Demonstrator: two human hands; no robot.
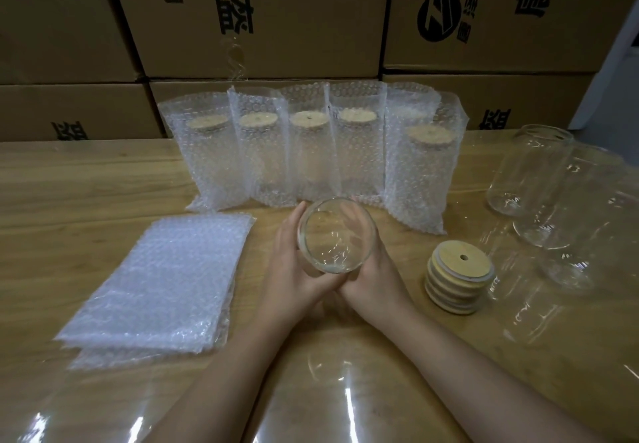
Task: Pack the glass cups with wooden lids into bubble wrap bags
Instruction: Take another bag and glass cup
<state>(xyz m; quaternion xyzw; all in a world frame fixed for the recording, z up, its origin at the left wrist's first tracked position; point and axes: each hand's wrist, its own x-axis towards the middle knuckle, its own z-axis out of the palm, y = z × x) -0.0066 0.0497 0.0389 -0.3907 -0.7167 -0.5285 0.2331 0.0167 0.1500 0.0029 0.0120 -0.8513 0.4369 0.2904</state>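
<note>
Glass cup [337,238]: clear, colourless; flat bubble-wrap bags [162,283]: translucent white w/ dotted bubble pattern, same on filled bags [311,166]. Stacked lids [449,271]: pale tan wood w/ whitish rings btwn layers. Table [86,183]: light brown, streaked grain; boxes [294,45]: brown cardboard, black print.

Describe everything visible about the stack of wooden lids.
The stack of wooden lids stands on the wooden table, just right of the right hand and apart from it. Its lids are round, pale, bamboo-like discs with lighter rings between them. The top one has a small round hole near its middle. Clear glass cups are grouped to its right.
</note>
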